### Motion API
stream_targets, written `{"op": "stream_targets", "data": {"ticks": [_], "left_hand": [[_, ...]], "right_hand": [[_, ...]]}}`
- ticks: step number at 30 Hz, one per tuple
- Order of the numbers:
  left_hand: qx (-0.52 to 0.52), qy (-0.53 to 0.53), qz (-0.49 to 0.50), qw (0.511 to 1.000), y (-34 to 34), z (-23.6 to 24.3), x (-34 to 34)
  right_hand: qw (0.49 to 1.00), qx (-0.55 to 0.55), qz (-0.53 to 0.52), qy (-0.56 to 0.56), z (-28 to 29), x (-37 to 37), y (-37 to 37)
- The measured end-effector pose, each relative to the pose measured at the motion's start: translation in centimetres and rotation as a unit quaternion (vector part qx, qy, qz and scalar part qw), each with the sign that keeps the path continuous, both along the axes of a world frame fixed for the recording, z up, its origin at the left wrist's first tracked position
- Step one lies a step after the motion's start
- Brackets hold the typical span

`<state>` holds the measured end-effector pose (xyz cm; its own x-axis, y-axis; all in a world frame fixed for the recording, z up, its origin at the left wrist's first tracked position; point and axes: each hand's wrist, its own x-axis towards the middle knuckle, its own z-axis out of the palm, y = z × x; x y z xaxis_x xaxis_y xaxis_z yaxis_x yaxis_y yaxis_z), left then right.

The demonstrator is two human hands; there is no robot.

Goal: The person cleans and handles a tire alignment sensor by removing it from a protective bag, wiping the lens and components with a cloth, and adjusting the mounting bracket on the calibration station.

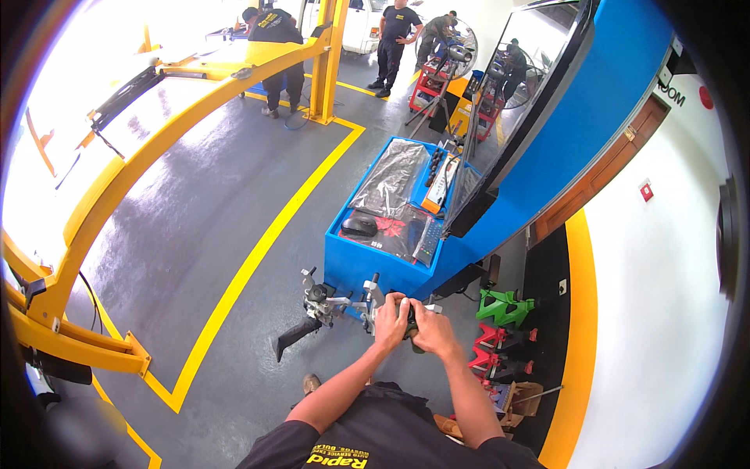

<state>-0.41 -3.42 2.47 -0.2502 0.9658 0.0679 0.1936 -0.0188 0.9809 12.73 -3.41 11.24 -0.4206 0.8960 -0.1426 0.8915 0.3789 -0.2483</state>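
Observation:
My left hand point(389, 324) and my right hand point(431, 334) are close together at the front of the blue cabinet point(367, 266). Both have bent fingers round a dark part point(411, 332) of a silver metal clamp fitting point(370, 297), mostly hidden by my hands; my thumbs lie near its top. Just to the left, a second silver-and-black clamp fitting point(320, 295) with a long black piece hangs at the cabinet. The cabinet top holds a black mouse point(359, 226), a keyboard point(426, 238) and a plastic-covered item point(391, 176), below a tall screen point(537, 62).
A yellow lift frame point(144, 152) stands on the left. Green point(506, 306) and red point(488, 348) stands line the right wall, beside a cardboard box point(525, 397). Several co-workers point(391, 47) stand at the back, near a tripod point(441, 98) and red cart point(426, 90).

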Motion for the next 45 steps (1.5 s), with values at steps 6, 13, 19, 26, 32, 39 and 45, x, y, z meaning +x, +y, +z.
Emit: {"op": "stream_targets", "data": {"ticks": [6, 13, 19, 26, 32, 39, 45], "left_hand": [[-0.031, -0.1, -0.057, 0.993, 0.5, 0.5, -1.8], [-0.02, -0.054, -0.09, 0.994, 0.7, 0.0, -2.5], [-0.015, -0.014, -0.109, 0.994, 1.0, -1.2, -2.4], [-0.074, -0.175, -0.1, 0.977, 1.5, -2.4, -2.9], [-0.025, -0.081, -0.102, 0.991, 1.1, -2.5, -3.0], [-0.01, -0.01, -0.12, 0.993, 1.0, -2.1, -3.0], [0.036, -0.009, -0.099, 0.994, 1.1, -2.0, -2.1]], "right_hand": [[0.962, 0.032, -0.266, 0.045, -3.4, -5.5, -3.8], [0.997, -0.041, -0.07, 0.016, 1.1, -0.8, 0.1], [0.997, -0.035, 0.05, -0.038, 2.1, -0.5, 1.7], [0.989, 0.045, -0.137, -0.016, -0.3, -4.4, -0.3], [0.982, 0.059, -0.181, -0.017, -0.3, -5.4, 0.3], [0.997, -0.062, -0.006, -0.045, 3.1, -0.1, 4.5], [0.989, -0.085, 0.087, 0.087, -0.4, 0.9, 4.4]]}}
